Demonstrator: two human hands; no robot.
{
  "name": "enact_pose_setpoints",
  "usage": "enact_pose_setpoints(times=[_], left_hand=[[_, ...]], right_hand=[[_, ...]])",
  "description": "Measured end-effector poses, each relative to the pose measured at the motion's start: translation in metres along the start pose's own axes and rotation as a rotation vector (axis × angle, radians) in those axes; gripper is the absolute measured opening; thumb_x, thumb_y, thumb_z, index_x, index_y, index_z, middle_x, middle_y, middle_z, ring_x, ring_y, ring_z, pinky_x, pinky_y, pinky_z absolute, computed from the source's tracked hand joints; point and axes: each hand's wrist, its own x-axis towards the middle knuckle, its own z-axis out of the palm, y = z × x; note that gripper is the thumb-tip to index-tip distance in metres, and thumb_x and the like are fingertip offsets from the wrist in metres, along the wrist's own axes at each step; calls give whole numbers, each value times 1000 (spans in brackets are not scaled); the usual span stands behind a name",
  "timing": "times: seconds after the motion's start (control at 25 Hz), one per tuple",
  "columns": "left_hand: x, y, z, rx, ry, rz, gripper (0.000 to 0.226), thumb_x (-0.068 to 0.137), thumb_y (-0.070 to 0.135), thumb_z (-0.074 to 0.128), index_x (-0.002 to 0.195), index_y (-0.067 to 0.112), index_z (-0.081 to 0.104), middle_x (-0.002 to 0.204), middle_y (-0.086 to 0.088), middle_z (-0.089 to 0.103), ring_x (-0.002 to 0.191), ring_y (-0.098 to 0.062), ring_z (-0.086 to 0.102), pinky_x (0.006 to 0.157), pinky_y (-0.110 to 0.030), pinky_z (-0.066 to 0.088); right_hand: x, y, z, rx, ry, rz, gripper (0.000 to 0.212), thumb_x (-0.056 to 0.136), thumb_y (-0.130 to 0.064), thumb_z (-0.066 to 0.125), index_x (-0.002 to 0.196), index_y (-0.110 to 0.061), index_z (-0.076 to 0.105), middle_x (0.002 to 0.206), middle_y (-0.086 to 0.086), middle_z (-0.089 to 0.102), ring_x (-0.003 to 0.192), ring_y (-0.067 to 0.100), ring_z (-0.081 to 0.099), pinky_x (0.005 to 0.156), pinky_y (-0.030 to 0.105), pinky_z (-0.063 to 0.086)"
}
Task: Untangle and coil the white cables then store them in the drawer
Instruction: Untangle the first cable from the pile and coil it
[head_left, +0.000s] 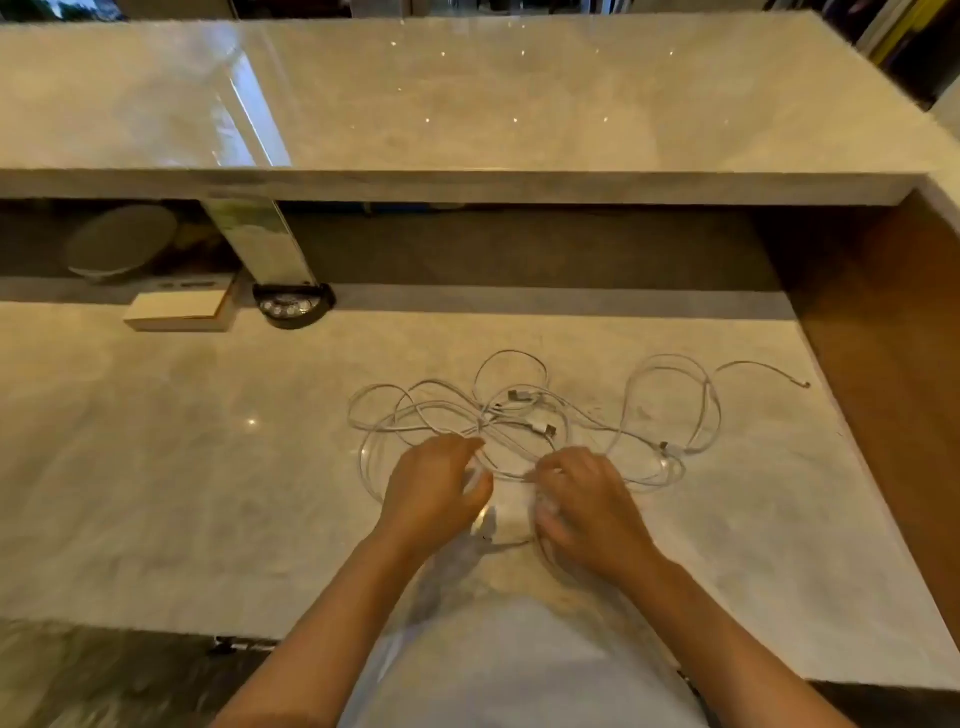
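Observation:
A tangle of thin white cables (524, 410) lies spread on the pale marble desk (182, 467), with loops reaching left and right and several plugs showing in the middle. One loose end (804, 385) trails to the far right. My left hand (434, 493) rests on the near left part of the tangle, fingers curled over strands. At the near middle, my right hand (582, 504) pinches a strand between its fingertips. No drawer is in view.
A raised marble counter (467, 104) runs across the back above the desk. A white box (179, 310) and a black round dial object (293, 305) sit at the back left. A brown wooden side panel (883, 338) bounds the right.

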Motion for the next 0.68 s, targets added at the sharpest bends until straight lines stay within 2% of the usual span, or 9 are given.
enact_pose_setpoints(times=[0.08, 0.16, 0.28, 0.4, 0.48, 0.6, 0.68], left_hand=[[-18, -1, 9, -39, -125, 71, 51, 80, 43, 54, 126, 22, 56, 117, 1, 64, 108, -18, 56, 87, -27, 42], [-39, -2, 22, -21, -279, 97, 50, 78, 45, 58, 124, 27, 56, 113, 5, 62, 105, -13, 53, 83, -25, 41], [-40, -4, 31, -51, -319, 104, 32, 84, 34, 57, 113, 24, 63, 102, 2, 62, 96, -14, 55, 77, -29, 45], [-37, -4, 31, -229, -268, 53, 16, 86, 21, 60, 97, 18, 71, 91, 1, 67, 84, -10, 60, 76, -27, 49], [-31, -1, 20, -414, -164, -91, 10, 84, 13, 64, 86, 16, 73, 79, 6, 68, 74, -2, 61, 72, -19, 50], [-11, 10, -7, -831, 41, -379, 15, 83, 4, 63, 74, 10, 72, 63, 1, 65, 56, -1, 59, 60, -15, 51], [1, 16, -23, -1057, 101, -442, 18, 88, 7, 57, 80, 12, 72, 68, -5, 66, 63, -7, 63, 63, -18, 54]], right_hand=[[-15, -3, 12, -41, -100, -126, 27, 74, -29, 55, 97, -22, 67, 96, -3, 64, 92, 17, 56, 80, 31, 43], [-30, -5, 24, -48, -209, -119, 23, 72, -29, 59, 92, -23, 68, 96, -4, 63, 90, 17, 58, 79, 30, 43], [-25, 1, 27, -13, -180, -85, 14, 74, -28, 62, 83, -22, 69, 92, -4, 63, 87, 17, 59, 72, 32, 48], [-17, -4, 24, 96, -168, -4, 27, 78, -36, 49, 80, -20, 71, 86, -6, 65, 88, 15, 56, 77, 31, 46], [-8, -6, 19, 153, -178, 47, 33, 79, -42, 48, 88, -22, 73, 91, -7, 65, 94, 12, 52, 82, 27, 38], [5, -10, 5, 226, -125, 56, 18, 81, -30, 61, 90, -20, 73, 90, -6, 68, 89, 12, 52, 78, 26, 35], [17, -15, -11, 328, -54, 110, 11, 82, -21, 65, 84, -17, 74, 82, -3, 71, 79, 13, 54, 71, 28, 40]])
